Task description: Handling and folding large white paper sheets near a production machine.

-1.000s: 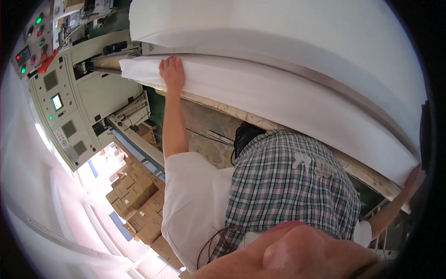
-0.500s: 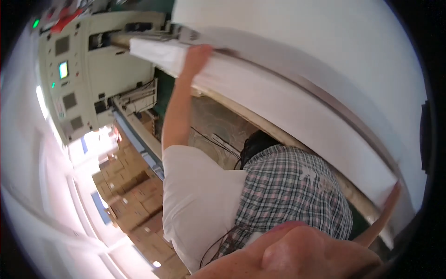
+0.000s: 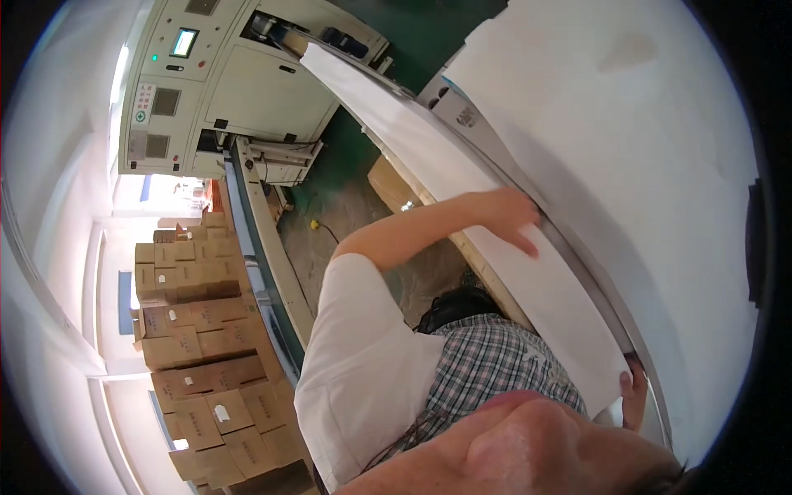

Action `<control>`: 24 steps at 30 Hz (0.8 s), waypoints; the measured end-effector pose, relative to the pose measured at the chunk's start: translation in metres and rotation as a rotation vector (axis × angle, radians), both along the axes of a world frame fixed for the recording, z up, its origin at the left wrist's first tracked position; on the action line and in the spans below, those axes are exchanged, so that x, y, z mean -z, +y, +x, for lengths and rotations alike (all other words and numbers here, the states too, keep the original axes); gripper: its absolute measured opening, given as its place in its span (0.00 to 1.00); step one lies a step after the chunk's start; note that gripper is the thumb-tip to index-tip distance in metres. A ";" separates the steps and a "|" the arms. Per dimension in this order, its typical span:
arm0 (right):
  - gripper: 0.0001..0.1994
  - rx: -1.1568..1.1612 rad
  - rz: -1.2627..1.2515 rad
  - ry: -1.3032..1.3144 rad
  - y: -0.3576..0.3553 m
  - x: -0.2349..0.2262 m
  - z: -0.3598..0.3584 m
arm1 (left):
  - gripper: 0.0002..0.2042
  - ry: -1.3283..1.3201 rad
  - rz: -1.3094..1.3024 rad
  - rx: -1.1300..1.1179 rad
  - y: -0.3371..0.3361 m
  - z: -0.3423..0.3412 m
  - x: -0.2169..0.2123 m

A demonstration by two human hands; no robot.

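A long white strip of sheet material (image 3: pixel 445 157) lies along a narrow wooden-edged ledge in front of me, running from the machine at the upper left to the lower right. My left hand (image 3: pixel 505 216) rests on its middle part, fingers stretched out and thumb apart, near the grey edge behind the strip. At the strip's right end, my right hand (image 3: pixel 634 388) has its fingers curled round the corner; part of that hand is hidden. A large white sheet (image 3: pixel 577 91) spreads just beyond the strip.
A pale control cabinet (image 3: pixel 264 95) with a lit screen stands at the upper left. Stacked cardboard boxes (image 3: pixel 206 330) line the left side beside a long conveyor-like rail (image 3: pixel 268 223). A loose cardboard piece (image 3: pixel 396 183) and a cable lie on the floor beneath.
My left hand has moved right along the strip, from near its far left end to its middle. My right hand stays at the right end. The whole view has shifted.
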State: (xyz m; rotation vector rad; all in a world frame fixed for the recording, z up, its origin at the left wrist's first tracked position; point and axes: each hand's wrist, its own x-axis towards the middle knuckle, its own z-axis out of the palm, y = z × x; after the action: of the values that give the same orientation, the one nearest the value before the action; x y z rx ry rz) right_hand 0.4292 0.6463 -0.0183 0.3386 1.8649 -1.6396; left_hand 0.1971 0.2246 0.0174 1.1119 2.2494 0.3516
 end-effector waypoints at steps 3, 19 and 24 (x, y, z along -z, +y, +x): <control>0.30 -0.013 -0.031 0.026 -0.026 0.000 -0.020 | 0.36 -0.138 -0.182 0.114 0.034 -0.013 -0.002; 0.23 0.874 -0.269 -0.083 -0.080 0.038 -0.043 | 0.35 -0.624 -0.179 0.311 0.046 -0.038 0.020; 0.28 0.853 -0.109 -0.164 -0.082 0.010 -0.044 | 0.31 -0.710 -0.201 0.152 -0.002 -0.076 0.019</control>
State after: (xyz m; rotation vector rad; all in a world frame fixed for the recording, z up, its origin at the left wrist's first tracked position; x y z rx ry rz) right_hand 0.3848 0.5645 -0.0280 1.3118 1.5751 -2.1388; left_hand 0.1208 0.2227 -0.0015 0.8659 1.5294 0.3743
